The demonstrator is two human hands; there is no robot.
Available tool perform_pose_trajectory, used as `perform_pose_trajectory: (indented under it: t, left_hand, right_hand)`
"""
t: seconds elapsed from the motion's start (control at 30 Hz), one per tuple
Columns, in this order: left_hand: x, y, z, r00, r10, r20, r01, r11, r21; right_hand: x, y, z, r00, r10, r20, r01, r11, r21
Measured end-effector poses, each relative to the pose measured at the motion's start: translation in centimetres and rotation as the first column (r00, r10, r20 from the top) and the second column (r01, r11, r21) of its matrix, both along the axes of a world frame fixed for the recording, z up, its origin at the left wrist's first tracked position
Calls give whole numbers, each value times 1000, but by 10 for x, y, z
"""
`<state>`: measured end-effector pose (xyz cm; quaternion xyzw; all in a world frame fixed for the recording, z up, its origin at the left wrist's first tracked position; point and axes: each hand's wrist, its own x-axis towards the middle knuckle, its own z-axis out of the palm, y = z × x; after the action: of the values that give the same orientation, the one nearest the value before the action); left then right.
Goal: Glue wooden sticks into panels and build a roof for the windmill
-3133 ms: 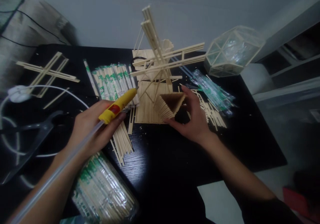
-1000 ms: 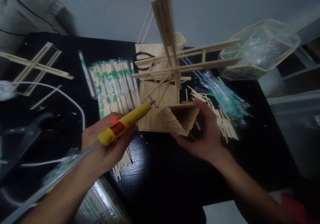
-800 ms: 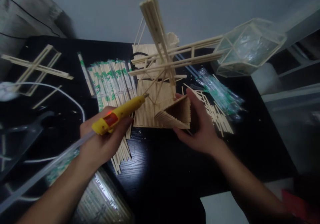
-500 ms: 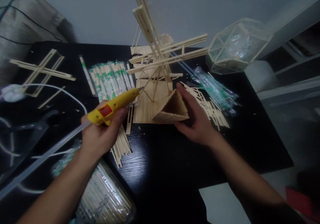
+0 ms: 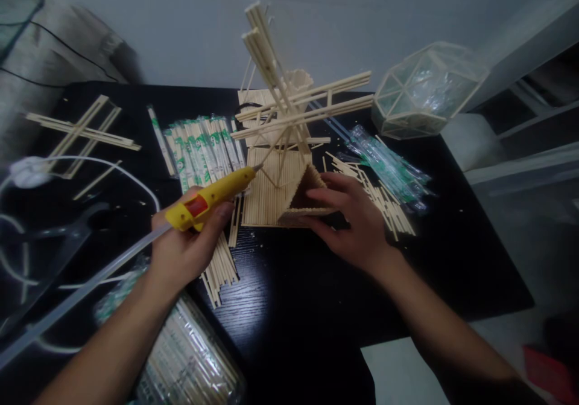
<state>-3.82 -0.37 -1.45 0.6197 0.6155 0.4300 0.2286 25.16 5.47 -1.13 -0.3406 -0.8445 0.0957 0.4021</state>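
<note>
My left hand (image 5: 183, 251) is wrapped round a yellow hot glue gun (image 5: 219, 191). A long translucent glue stick (image 5: 104, 278) trails from its back end. The gun's nozzle points at a base of side-by-side wooden sticks (image 5: 262, 197). On the base's front right corner is a hollow triangular stick box (image 5: 299, 189), its opening towards me. My right hand (image 5: 362, 224) grips the box's right side, some fingers inside the opening and the thumb low outside. Crossed stick arms (image 5: 301, 115) rise above the base on thin struts.
Paper-wrapped chopsticks (image 5: 201, 145) and loose sticks lie left of the base. More loose sticks (image 5: 384, 203) and plastic wrappers (image 5: 380, 160) lie right. A clear faceted container (image 5: 429, 91) stands back right. A white cable (image 5: 140, 181) loops left, near a plastic-wrapped chopstick pack (image 5: 190, 350).
My right hand has shifted its grip, moving fingers from the box's outer side into its opening. The box has turned slightly. My left hand still holds the glue gun near the base.
</note>
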Motion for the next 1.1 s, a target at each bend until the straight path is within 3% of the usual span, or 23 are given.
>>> perform_pose_trajectory:
  t: [0.17, 0.37, 0.5, 0.67, 0.9, 1.1]
  left_hand:
    - [0, 2, 1, 1000, -7, -21, 7, 1000, 0]
    - [-7, 6, 12, 967, -81, -243, 100, 993, 66]
    - [-14, 7, 22, 947, -107, -302, 141, 986, 92]
    - [-14, 5, 31, 873, -282, -397, 353, 928, 117]
    - [4, 5, 19, 776, -505, -378, 564, 824, 57]
    - [8, 3, 15, 789, -509, -343, 574, 810, 118]
  right_hand:
    - [0, -1, 4, 998, -36, -49, 36, 999, 6]
    - [0, 0, 6, 996, -3, -88, 0, 1000, -24]
    - [-1, -1, 6, 993, -42, -114, 37, 998, -50]
    - [0, 1, 3, 940, -154, -303, 111, 982, -154]
    - [2, 9, -4, 875, -214, -434, 124, 966, -226]
    - [14, 19, -9, 845, -213, -491, 73, 955, -289]
